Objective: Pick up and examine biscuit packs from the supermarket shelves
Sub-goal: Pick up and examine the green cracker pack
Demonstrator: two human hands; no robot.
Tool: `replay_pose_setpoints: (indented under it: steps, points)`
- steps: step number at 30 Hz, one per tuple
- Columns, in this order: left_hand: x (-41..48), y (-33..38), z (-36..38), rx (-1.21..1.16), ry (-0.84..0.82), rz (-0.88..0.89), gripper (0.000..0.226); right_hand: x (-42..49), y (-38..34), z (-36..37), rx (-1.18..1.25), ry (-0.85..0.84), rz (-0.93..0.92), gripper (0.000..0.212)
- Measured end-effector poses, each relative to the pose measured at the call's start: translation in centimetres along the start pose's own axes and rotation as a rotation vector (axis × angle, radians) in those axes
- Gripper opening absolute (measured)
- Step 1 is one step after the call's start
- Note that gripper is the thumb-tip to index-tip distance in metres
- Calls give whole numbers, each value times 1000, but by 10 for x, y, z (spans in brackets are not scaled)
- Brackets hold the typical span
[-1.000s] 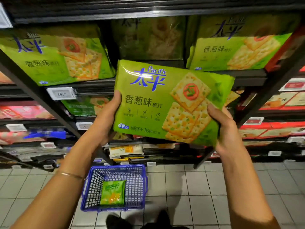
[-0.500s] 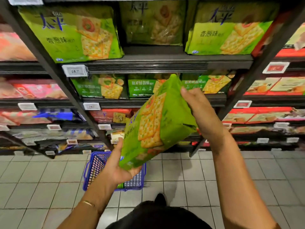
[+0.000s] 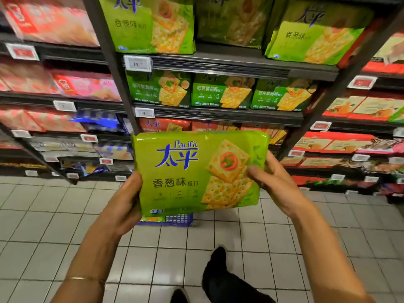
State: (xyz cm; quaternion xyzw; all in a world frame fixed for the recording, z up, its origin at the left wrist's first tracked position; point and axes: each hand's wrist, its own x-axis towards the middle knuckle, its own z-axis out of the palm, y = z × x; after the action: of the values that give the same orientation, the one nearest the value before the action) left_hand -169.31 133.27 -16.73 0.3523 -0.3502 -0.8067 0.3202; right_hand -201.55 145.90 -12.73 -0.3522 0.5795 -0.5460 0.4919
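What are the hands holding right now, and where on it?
Both hold the light green Pacific biscuit pack: the left hand grips its lower left edge, the right hand its right edge.

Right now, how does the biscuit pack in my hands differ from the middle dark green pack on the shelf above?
The held pack is lime green, the shelf pack darker green. The left hand and right hand grip the held pack; the shelf pack stands shelved. Both picture square crackers.
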Motion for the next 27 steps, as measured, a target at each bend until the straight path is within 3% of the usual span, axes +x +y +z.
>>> replay_pose_setpoints:
  steps: [3, 7, 9, 12, 13, 15, 18, 21, 27]
  points:
    - [-23, 8, 6, 191, -156, 139, 56, 0, 16, 4, 151, 77, -10, 85]
    - [-40, 11, 36, 303, -144, 164, 40, 1, 20, -12, 325, 61, -40, 45]
    - [-47, 12, 54, 372, -126, 202, 59, -1, 14, -22, 379, 35, -22, 41]
    - [-48, 21, 103, 457, -67, 244, 43, -1, 8, -36, 433, 52, 31, 44]
    - [-50, 19, 110, 452, -238, 232, 46, 0, 9, -39, 461, 62, 70, 49]
    - [-52, 14, 139, 426, -319, 168, 63, -1, 14, -45, 504, 4, 194, 58]
    - [-43, 8, 183, 449, -75, 198, 62, -9, 25, -44, 647, -151, 359, 56]
    - [-45, -4, 208, 335, -135, 232, 84, -21, 40, -38, 639, -218, 517, 53]
    - [-33, -12, 213, 355, -60, 114, 82, -26, 62, -27, 510, -200, 601, 52]
